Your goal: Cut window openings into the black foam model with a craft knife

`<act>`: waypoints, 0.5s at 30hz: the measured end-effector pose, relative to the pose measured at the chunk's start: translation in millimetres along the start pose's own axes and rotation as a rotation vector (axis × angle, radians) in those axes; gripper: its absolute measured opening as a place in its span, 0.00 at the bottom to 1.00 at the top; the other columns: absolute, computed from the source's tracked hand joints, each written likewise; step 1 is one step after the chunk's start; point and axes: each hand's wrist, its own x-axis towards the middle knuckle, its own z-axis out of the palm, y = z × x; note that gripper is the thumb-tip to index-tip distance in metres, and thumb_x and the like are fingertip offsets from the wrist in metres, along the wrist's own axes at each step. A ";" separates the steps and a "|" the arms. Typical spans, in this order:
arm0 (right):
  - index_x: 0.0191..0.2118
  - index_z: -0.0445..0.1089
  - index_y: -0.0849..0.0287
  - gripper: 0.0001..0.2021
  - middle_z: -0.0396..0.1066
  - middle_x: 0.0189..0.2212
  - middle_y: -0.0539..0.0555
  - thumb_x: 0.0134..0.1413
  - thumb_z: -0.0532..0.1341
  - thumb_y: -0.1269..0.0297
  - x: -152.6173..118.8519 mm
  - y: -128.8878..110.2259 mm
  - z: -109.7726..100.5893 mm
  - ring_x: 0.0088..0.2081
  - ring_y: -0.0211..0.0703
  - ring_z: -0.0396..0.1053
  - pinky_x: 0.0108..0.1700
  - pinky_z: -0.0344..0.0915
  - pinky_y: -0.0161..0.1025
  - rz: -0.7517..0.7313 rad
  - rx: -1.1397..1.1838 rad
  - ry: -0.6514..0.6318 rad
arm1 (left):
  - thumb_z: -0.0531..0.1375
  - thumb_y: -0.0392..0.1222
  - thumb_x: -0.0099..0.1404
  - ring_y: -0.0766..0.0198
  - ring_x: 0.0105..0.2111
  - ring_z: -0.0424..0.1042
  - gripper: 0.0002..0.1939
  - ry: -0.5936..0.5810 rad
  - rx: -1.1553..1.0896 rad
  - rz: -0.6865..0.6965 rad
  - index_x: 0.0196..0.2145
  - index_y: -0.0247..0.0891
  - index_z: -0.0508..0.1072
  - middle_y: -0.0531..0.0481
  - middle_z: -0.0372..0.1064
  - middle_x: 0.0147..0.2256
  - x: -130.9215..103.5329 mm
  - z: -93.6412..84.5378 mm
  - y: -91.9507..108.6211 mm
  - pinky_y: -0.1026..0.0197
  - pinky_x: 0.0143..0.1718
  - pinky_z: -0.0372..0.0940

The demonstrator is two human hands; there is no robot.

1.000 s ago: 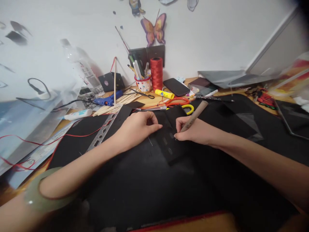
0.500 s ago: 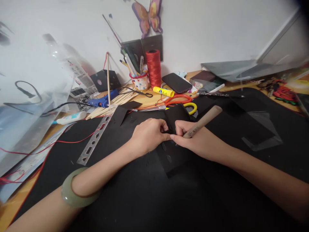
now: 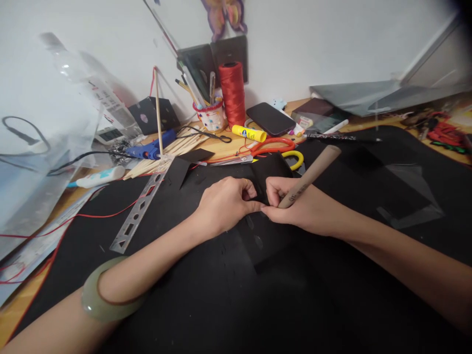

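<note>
My right hand (image 3: 302, 206) is closed round a thick greyish-brown stick (image 3: 309, 177) with small printed marks, its upper end tilted up to the right. The stick's lower end is hidden in my fingers. Beside it my left hand (image 3: 226, 204), with fingers curled, pinches the edge of a black sheet (image 3: 263, 246). The thumbs of both hands almost touch. Part of the sheet lies flat on the black mat (image 3: 177, 295), hard to tell apart from it. Behind my hands are scissors (image 3: 293, 160) with orange and yellow handles.
A clear ruler (image 3: 136, 214) and a folded black piece (image 3: 180, 169) lie at the left. Further back stand a red thread spool (image 3: 232, 96) and a pen cup (image 3: 211, 115), near a yellow glue stick (image 3: 249, 133), a phone (image 3: 271, 118) and a blue glue gun (image 3: 151, 147).
The view has shifted slightly, so the back items sit higher and the left ones further left. Both hands keep nearly the same pose, and the stick stays in my right hand.
</note>
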 end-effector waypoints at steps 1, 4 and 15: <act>0.20 0.50 0.59 0.13 0.49 0.16 0.42 0.42 0.58 0.72 0.1 -0.3 0.4 0.20 0.28 0.48 0.20 0.45 0.30 0.002 -0.003 0.005 | 0.59 0.53 0.52 0.66 0.26 0.62 0.12 -0.003 -0.002 -0.003 0.28 0.42 0.68 0.57 0.66 0.27 -0.6 -0.3 0.7 0.64 0.24 0.50; 0.20 0.49 0.59 0.13 0.48 0.16 0.42 0.41 0.57 0.74 -0.4 -2.8 2.5 0.20 0.28 0.47 0.19 0.43 0.31 0.011 -0.030 0.039 | 0.59 0.54 0.52 0.66 0.26 0.61 0.13 -0.013 -0.014 -0.013 0.28 0.41 0.68 0.57 0.66 0.27 -1.9 -1.0 2.3 0.64 0.25 0.50; 0.19 0.46 0.59 0.13 0.48 0.17 0.43 0.40 0.54 0.78 -1.2 -4.2 3.3 0.21 0.29 0.46 0.20 0.44 0.32 -0.061 -0.045 -0.002 | 0.59 0.55 0.52 0.65 0.26 0.62 0.15 0.027 -0.008 0.041 0.25 0.40 0.67 0.56 0.65 0.26 -0.1 2.6 -4.4 0.65 0.24 0.49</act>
